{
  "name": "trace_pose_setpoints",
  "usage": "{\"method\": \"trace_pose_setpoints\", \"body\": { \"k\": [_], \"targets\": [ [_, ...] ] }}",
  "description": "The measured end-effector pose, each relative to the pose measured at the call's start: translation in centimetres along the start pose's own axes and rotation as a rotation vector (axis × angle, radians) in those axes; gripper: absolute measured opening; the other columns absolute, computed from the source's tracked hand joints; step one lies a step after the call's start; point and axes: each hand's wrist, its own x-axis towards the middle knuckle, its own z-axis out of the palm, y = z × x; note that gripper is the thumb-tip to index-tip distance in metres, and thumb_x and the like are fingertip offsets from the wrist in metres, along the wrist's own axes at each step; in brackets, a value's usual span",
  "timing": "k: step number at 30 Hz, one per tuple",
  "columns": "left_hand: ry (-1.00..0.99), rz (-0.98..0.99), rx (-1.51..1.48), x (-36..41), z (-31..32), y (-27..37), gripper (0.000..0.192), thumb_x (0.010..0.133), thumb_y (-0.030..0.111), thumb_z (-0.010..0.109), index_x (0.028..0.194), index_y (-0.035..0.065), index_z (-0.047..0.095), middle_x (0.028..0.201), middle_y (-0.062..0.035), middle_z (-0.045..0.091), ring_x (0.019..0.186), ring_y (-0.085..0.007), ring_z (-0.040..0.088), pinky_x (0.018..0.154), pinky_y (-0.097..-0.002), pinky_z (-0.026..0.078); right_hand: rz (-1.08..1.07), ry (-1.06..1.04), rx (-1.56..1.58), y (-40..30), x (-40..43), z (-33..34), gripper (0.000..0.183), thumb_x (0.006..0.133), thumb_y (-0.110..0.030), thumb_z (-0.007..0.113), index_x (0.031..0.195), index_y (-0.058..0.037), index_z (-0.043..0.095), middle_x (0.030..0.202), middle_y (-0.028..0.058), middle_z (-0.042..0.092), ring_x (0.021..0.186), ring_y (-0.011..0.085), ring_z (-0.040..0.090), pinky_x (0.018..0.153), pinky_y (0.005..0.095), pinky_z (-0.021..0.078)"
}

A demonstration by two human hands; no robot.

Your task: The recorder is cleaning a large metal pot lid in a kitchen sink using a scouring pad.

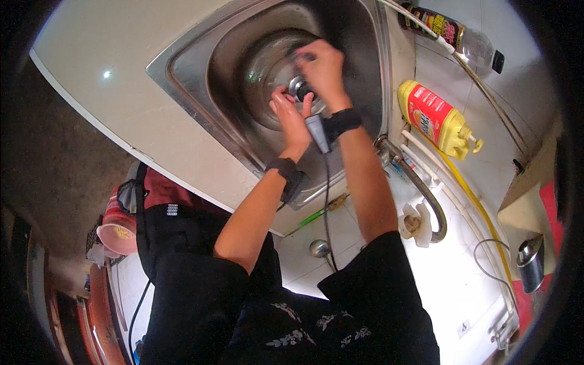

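Both my hands are low inside a stainless steel sink (pixel 365 86). My left hand (pixel 290 119) is palm up with thumb and fingers spread, beside a round metal ring with a dark centre (pixel 299 88). Whether it grips anything is unclear. Blurred by motion, my right hand (pixel 323 68) is closed around a small dark item (pixel 299 51) above the ring. A wide, shiny, circular surface (pixel 255 75) surrounds the ring; a lid or the basin floor, I cannot tell which. Between my wrists hangs a grey tapered cable connector (pixel 318 133). Black straps circle both wrists.
A pale countertop (pixel 109 105) borders the sink on the left. At right are a yellow detergent bottle (pixel 438 118), a clear bottle (pixel 474 45) and a curved metal faucet (pixel 424 191). A ladle (pixel 319 248) and a green-handled tool (pixel 312 219) hang near my body.
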Motion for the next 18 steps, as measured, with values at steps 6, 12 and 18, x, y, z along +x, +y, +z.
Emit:
{"method": "trace_pose_setpoints", "body": {
  "k": [6, 12, 18],
  "targets": [
    [0.047, -0.067, -0.249, 1.8, -1.7, -9.9, 0.053, 0.071, 0.001, 0.071, 0.114, -0.0039, 0.039, 0.09, -0.014, 0.042, 0.086, -0.0302, 0.042, 0.083, -0.043, 0.035, -0.067, -0.146, 0.035, -4.4, -2.1, 7.0, 0.017, 0.066, 0.0, 0.074, 0.082, -0.0041, 0.072, 0.084, 0.0122, 0.067, 0.08, 0.0309, 0.065, 0.073, 0.0355, 0.0519],
    [0.003, 0.05, 0.031, 0.6, -0.2, -1.4, 0.066, 0.077, 0.01, 0.071, 0.128, -0.0046, 0.033, 0.099, -0.0162, 0.044, 0.091, -0.0275, 0.045, 0.09, -0.0404, 0.038, -0.148, -0.259, 0.065, -4.4, -3.9, 3.0, 0.015, 0.069, -0.002, 0.071, 0.085, -0.0024, 0.072, 0.083, 0.0156, 0.065, 0.085, 0.0331, 0.064, 0.078, 0.0375, 0.0507],
    [-0.119, -0.083, 0.038, 0.6, -1.2, 1.0, 0.068, 0.092, 0.022, 0.062, 0.145, -0.0022, 0.026, 0.095, -0.012, 0.044, 0.09, -0.0234, 0.042, 0.088, -0.0401, 0.037, 0.317, 0.181, -0.149, 1.6, 1.1, -1.0, 0.022, 0.071, -0.007, 0.072, 0.092, -0.0001, 0.072, 0.093, 0.0207, 0.068, 0.089, 0.0345, 0.066, 0.082, 0.0418, 0.0514]
  ]
}}
